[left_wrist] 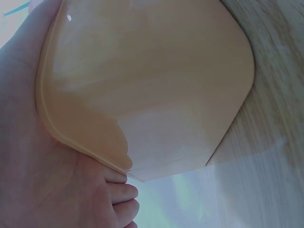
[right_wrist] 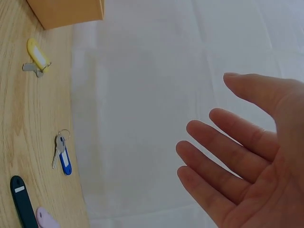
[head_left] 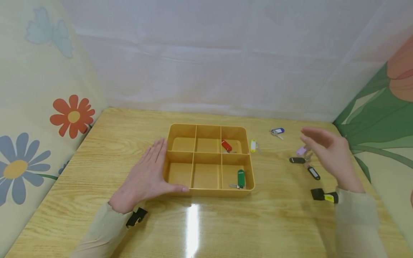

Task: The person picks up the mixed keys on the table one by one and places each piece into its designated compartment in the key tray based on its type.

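Observation:
My left hand (head_left: 146, 175) rests against the left side of a yellow divided box (head_left: 206, 192), fingers straight along its wall and thumb at the front rim. In the left wrist view the palm lies along the rim of the box (left_wrist: 156, 85). A key with a red tag (head_left: 226, 145) lies in the back right compartment, one with a green tag (head_left: 241, 178) in the front right. My right hand (head_left: 332, 154) hovers empty, fingers loosely spread, beside keys with a lilac tag (head_left: 301, 151), a black tag (head_left: 297, 160) and another black tag (head_left: 313, 173).
A key with a yellow tag (head_left: 253, 146) lies just right of the box. Farther back on the wooden table (head_left: 271, 218) is a key with a blue tag (head_left: 277, 130). A white cloth (head_left: 206, 71) hangs behind, and flowered panels (head_left: 38, 107) stand at both sides.

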Demonstrator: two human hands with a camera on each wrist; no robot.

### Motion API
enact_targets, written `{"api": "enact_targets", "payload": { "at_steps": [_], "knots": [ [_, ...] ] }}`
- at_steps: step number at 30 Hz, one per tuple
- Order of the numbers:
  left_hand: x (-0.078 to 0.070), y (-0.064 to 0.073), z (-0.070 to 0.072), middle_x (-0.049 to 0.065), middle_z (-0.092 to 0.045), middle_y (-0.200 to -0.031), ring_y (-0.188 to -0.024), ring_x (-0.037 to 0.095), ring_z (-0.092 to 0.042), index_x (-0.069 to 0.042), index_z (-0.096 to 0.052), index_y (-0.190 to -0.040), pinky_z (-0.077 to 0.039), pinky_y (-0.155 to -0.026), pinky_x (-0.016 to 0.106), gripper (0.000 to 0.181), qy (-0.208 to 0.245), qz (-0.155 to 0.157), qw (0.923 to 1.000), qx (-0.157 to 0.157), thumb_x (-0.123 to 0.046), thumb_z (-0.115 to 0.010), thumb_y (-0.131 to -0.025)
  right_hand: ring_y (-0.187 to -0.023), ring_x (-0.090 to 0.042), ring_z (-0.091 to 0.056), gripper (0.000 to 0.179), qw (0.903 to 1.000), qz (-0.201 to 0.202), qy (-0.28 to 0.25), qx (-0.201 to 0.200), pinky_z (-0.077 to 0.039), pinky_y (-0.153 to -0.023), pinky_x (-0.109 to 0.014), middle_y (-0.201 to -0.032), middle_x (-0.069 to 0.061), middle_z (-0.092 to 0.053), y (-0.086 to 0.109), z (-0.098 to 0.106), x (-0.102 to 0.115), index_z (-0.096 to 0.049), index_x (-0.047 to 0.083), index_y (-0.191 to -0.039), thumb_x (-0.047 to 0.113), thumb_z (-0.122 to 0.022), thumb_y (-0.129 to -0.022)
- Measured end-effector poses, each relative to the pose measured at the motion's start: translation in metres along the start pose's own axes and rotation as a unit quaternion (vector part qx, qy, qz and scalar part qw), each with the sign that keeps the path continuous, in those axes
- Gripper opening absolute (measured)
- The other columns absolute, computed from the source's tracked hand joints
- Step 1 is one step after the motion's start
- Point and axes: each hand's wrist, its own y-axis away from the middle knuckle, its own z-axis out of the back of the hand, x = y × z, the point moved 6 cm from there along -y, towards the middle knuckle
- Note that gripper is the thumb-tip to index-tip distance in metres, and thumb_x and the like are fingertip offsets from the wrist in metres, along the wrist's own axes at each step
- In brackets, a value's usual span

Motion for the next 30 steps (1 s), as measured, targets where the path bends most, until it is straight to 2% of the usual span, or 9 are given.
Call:
{"api": "enact_targets", "payload": {
  "at_steps": [4, 9, 18, 21, 25, 30],
  "knots": [
    [-0.001, 0.000, 0.000, 0.017, 0.011, -0.167, -0.154, 0.035, -0.001, 0.002, 0.005, -0.160, -0.007, -0.124, 0.049, 0.149, 0.001, -0.002, 1.0000, -0.003, -0.098, -0.051, -0.065, -0.108, 0.005, -0.056, 0.050, 0.9999, -0.005, 0.004, -0.009, -0.043, -0.085, -0.010, -0.134, -0.009, -0.065, 0.000, 0.003, -0.004, -0.064, 0.014, -0.139, 0.044, -0.065, -0.100],
    [-0.002, 0.001, 0.001, 0.017, 0.010, -0.167, -0.154, 0.035, -0.002, 0.003, 0.005, -0.160, -0.007, -0.124, 0.048, 0.148, 0.003, -0.002, 1.0000, -0.005, -0.097, -0.052, -0.067, -0.108, 0.002, -0.056, 0.054, 0.9998, -0.019, 0.007, -0.002, -0.043, -0.083, -0.011, -0.136, -0.009, -0.064, 0.001, 0.005, -0.010, -0.062, 0.013, -0.141, 0.048, -0.062, -0.100],
    [-0.001, 0.001, 0.001, 0.016, 0.011, -0.166, -0.154, 0.033, 0.002, 0.002, 0.006, -0.160, -0.007, -0.124, 0.049, 0.148, 0.004, -0.001, 1.0000, -0.002, -0.097, -0.052, -0.067, -0.116, -0.010, -0.054, 0.061, 0.9980, -0.054, 0.010, 0.029, -0.045, -0.089, -0.024, -0.142, -0.010, -0.059, -0.002, -0.002, -0.029, -0.057, 0.013, -0.145, 0.054, -0.059, -0.099],
    [-0.001, 0.001, 0.002, 0.016, 0.011, -0.167, -0.154, 0.032, 0.003, 0.002, 0.006, -0.160, -0.007, -0.124, 0.048, 0.148, 0.004, -0.001, 1.0000, -0.003, -0.097, -0.052, -0.067, -0.121, -0.020, -0.055, 0.063, 0.9973, -0.060, 0.006, 0.041, -0.048, -0.097, -0.037, -0.143, -0.013, -0.058, -0.003, -0.007, -0.036, -0.056, 0.010, -0.146, 0.053, -0.058, -0.100],
    [-0.001, 0.001, 0.002, 0.016, 0.011, -0.166, -0.153, 0.031, 0.004, 0.002, 0.006, -0.160, -0.006, -0.124, 0.048, 0.147, 0.004, 0.001, 1.0000, -0.001, -0.097, -0.052, -0.067, -0.127, -0.033, -0.051, 0.067, 0.9963, -0.067, -0.001, 0.055, -0.043, -0.103, -0.060, -0.144, -0.017, -0.056, -0.003, -0.010, -0.044, -0.054, 0.008, -0.147, 0.056, -0.057, -0.100],
    [-0.002, 0.001, 0.002, 0.016, 0.012, -0.166, -0.153, 0.031, 0.005, 0.002, 0.007, -0.160, -0.005, -0.124, 0.048, 0.147, 0.004, 0.000, 1.0000, 0.003, -0.097, -0.052, -0.068, -0.129, -0.039, -0.050, 0.068, 0.9958, -0.062, 0.000, 0.067, -0.040, -0.103, -0.066, -0.145, -0.019, -0.054, -0.003, -0.013, -0.052, -0.053, 0.006, -0.147, 0.055, -0.056, -0.101]
  ]
}}
